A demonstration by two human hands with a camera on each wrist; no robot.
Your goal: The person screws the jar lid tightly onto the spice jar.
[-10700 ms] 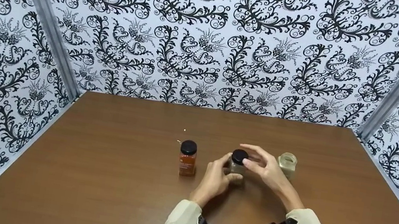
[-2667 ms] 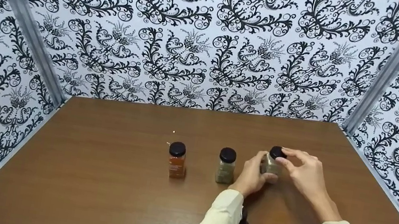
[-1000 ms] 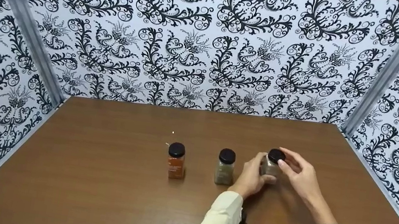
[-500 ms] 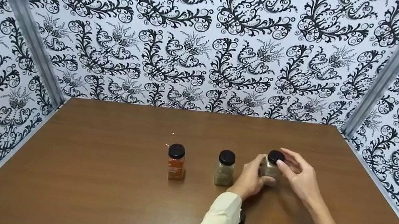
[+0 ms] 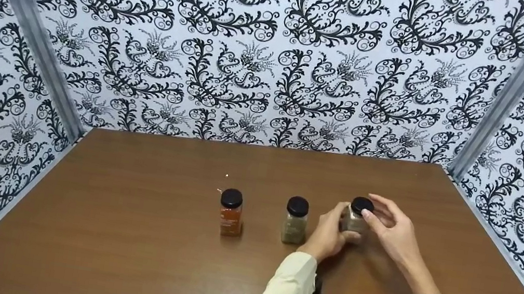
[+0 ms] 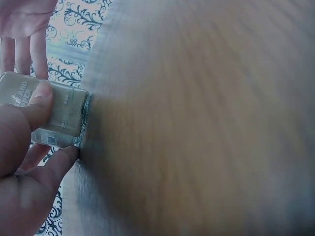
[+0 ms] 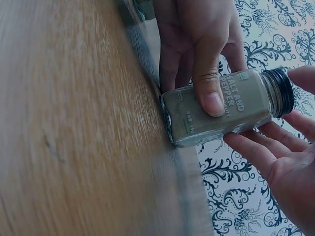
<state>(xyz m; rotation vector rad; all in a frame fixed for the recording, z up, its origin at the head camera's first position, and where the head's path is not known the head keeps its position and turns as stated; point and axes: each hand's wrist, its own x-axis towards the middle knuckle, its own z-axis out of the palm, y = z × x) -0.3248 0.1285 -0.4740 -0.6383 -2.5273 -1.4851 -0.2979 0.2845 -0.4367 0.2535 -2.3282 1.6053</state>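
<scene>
A square glass spice jar (image 5: pixel 353 223) of greyish-beige powder stands at the right of the group in the head view. "SALT AND PEPPER" is printed on its side in the right wrist view. My left hand (image 5: pixel 328 235) grips the jar's body, with the thumb across the label side. At the top, my right hand (image 5: pixel 396 233) holds the black lid (image 5: pixel 361 205) between thumb and fingers. The lid sits on the jar's mouth, and some threaded glass neck (image 7: pixel 273 93) shows below it in the right wrist view.
Left of my left hand stands a black-capped jar of green-grey seasoning (image 5: pixel 294 227). Farther left is a capped jar of orange-red spice (image 5: pixel 230 220). Small white specks (image 5: pixel 222 190) lie behind it on the brown table (image 5: pixel 133 232). Patterned walls (image 5: pixel 285 66) enclose the back and sides.
Earlier both hands were at the middle jar while the right jar stood uncapped. They then moved right to that jar, now with a lid on. Over the last second the hands barely shift.
</scene>
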